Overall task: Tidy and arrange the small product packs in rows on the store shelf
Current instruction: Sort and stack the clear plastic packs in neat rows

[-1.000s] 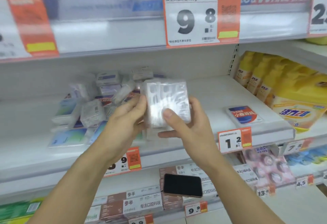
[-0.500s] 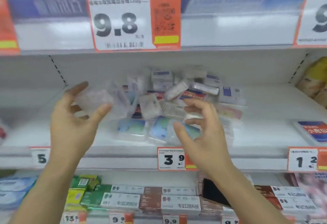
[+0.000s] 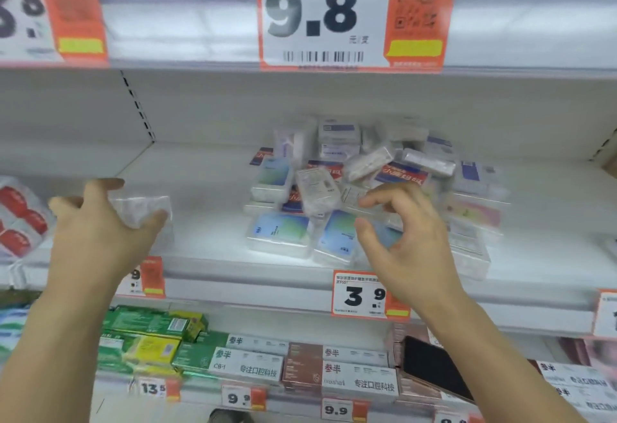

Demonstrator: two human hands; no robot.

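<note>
The left hand (image 3: 100, 229) grips a clear plastic pack (image 3: 142, 210) between thumb and fingers, while the right hand (image 3: 405, 239), fingers apart and empty, hovers by the jumbled pack pile (image 3: 350, 189).

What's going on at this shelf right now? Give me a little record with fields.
place: white store shelf
left hand: holds a clear pack over a bare part of the shelf
right hand: open, fingers curled, in front of the pile, holding nothing
pile of packs: jumbled, not in rows
price tag: reads 3.9, below the pile

Clear pack (image 3: 140, 210) — white shelf (image 3: 207, 189)
</note>
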